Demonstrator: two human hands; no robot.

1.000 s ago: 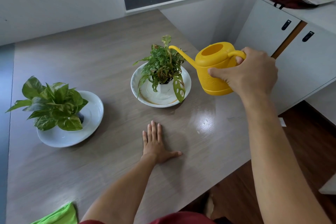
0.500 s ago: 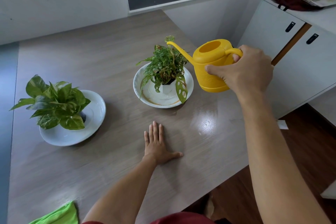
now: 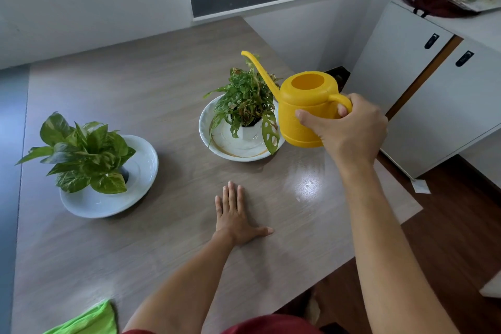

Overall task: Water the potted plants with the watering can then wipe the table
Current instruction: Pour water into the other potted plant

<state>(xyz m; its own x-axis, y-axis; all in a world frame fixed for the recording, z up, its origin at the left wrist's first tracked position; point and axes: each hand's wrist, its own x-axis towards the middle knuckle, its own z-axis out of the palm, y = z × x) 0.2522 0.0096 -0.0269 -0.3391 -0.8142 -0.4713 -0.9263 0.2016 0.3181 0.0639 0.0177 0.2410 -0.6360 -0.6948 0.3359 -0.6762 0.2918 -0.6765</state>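
**Can tipped back upright beside the first plant**

The right hand [image 3: 349, 130] has its grip wrapped around the handle of the yellow watering can [image 3: 306, 111], thumb pressed against the can's side. A second ago the can leaned forward with its spout dipping toward the leaves; now it sits level or tilted slightly back, its open top facing the camera and the spout [image 3: 259, 70] rising up and away behind the foliage. No stream of water can be made out. That suggests the pour over the near plant [image 3: 244, 100] is finished or paused, so the likely next step is carrying the can across to the other plant.

The near plant stands in a small white pot on a white dish [image 3: 238, 149], with the can hanging in the air just beside the dish's right rim. The second plant [image 3: 81, 152], broad-leaved, sits in its own pale dish [image 3: 141, 171] well apart to the left.

The left hand [image 3: 235, 217] lies flat on the desk [image 3: 135, 89], fingers spread, grip empty, as it did in the earlier frames. A green cloth [image 3: 86, 320] waits at the near-left edge of the desk, untouched, so the wiping has not begun. Both dishes sit where they were; only the can's tilt and the camera's framing differ
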